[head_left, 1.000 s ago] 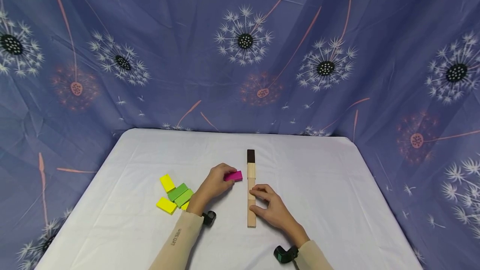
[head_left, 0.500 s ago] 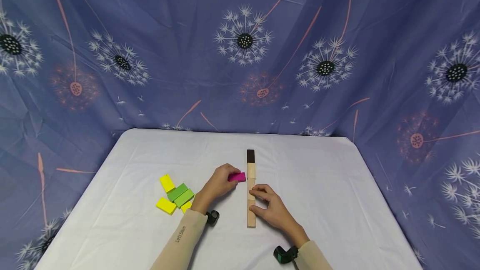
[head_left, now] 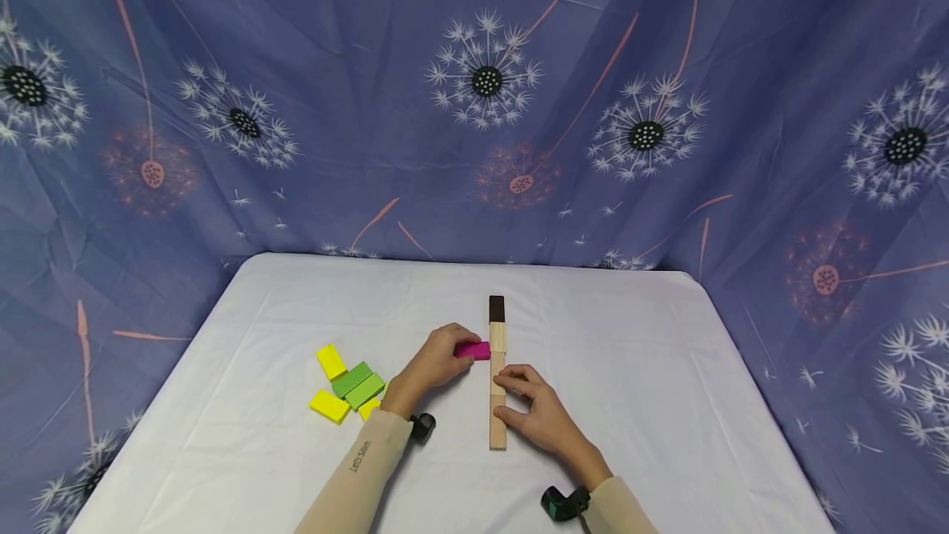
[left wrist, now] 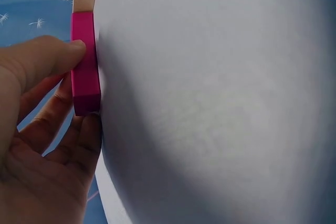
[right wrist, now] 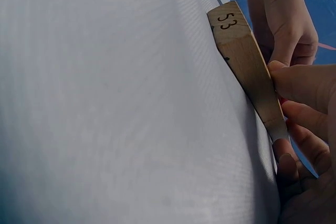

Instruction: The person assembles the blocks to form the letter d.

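Observation:
My left hand (head_left: 437, 361) pinches a magenta wooden block (head_left: 473, 350) between thumb and fingers. In the head view, the block's right end meets the left side of a straight row of wooden blocks (head_left: 497, 427). A dark brown block (head_left: 497, 309) forms the far end of that row; the others are plain wood. My right hand (head_left: 544, 414) rests its thumb and fingertips on the row's near part, spread apart along it. In the right wrist view, the nearest plain block (right wrist: 247, 61) bears the number 53 on its end. The left palm partly covers the magenta block in the head view.
Left of the left hand lie yellow blocks (head_left: 329, 406) and green blocks (head_left: 364, 391) in a loose cluster, one yellow piece partly behind the wrist. A white cloth covers the table (head_left: 630, 353). Behind it hangs a blue dandelion-print curtain (head_left: 356, 105).
My left hand has moved right with the magenta block, closing the gap to the row. The right hand and the row have stayed in place.

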{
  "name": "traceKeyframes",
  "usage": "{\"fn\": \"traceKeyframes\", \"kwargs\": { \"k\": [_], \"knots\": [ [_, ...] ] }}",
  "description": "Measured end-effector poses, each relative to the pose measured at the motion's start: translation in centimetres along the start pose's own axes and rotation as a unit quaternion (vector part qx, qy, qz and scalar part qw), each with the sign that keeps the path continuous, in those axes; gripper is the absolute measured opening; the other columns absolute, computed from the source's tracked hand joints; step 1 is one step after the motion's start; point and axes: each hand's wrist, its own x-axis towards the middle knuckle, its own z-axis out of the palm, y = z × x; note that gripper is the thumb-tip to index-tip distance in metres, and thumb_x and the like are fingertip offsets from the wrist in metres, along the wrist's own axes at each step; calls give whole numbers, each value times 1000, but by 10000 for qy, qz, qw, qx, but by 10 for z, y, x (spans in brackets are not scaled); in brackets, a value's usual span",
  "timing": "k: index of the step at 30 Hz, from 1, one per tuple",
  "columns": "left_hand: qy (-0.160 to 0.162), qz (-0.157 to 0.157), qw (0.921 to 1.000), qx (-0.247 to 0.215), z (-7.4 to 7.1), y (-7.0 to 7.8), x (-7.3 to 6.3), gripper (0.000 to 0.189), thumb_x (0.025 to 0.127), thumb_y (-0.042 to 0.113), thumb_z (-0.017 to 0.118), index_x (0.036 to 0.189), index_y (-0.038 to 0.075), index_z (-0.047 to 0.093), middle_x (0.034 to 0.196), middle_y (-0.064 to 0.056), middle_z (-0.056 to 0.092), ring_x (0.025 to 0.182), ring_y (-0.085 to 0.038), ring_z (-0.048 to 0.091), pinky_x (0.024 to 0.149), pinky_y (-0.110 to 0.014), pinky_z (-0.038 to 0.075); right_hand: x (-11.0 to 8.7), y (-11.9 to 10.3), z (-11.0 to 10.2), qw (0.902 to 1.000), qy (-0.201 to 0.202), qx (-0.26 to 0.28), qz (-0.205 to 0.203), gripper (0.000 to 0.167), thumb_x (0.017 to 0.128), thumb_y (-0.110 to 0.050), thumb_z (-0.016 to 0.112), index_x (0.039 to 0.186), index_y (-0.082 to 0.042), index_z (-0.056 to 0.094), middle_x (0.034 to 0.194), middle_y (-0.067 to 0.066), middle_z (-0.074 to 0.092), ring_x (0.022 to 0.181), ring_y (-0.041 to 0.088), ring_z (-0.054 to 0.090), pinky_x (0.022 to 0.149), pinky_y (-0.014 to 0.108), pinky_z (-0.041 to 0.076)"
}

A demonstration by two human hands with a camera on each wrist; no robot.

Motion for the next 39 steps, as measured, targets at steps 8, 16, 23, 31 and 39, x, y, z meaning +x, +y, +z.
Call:
{"fn": "traceKeyframes", "kwargs": {
  "k": [8, 16, 23, 31, 39],
  "knots": [
    [-86, -116, 9998, -154, 0, -1, 1, 30, 87, 1, 75, 117, 4, 75, 114, -11, 71, 100, -19, 64, 88, -38, 56, 0, 1, 0, 10000, -12, 22, 14, 44, 87, -23, 83, 129, -12, 72, 135, -3, 59, 131, 22, 56, 110, 40, 47],
    [-147, -177, 9994, -260, 0, 0, 1, 31, 86, 0, 75, 117, 3, 74, 117, -13, 71, 102, -21, 65, 90, -40, 56, 0, 1, 0, 10000, 10, 40, -86, 44, 87, -22, 83, 128, -12, 72, 135, -3, 60, 129, 22, 57, 107, 38, 49],
    [-148, -197, 9994, -255, 0, 1, 2, 31, 87, 0, 74, 117, 3, 74, 116, -12, 71, 101, -20, 64, 89, -38, 56, 0, 2, 1, 10000, 30, -17, -85, 44, 87, -23, 83, 129, -12, 72, 135, -3, 60, 129, 22, 57, 106, 35, 50],
    [-153, -206, 9993, -269, 1, 2, 1, 30, 86, -1, 75, 116, 1, 75, 114, -13, 71, 100, -22, 64, 89, -39, 56, 0, 2, 0, 10000, 13, 5, -33, 44, 87, -23, 83, 129, -12, 72, 135, -3, 59, 130, 23, 56, 108, 39, 49],
    [-158, -206, 9990, -371, 3, 1, 2, 30, 87, -1, 74, 117, 2, 75, 116, -13, 71, 104, -23, 65, 92, -39, 56, 0, 1, 0, 10000, 6, -10, 7, 44, 87, -24, 83, 128, -11, 72, 136, -3, 59, 130, 23, 56, 107, 37, 50]
  ]
}}
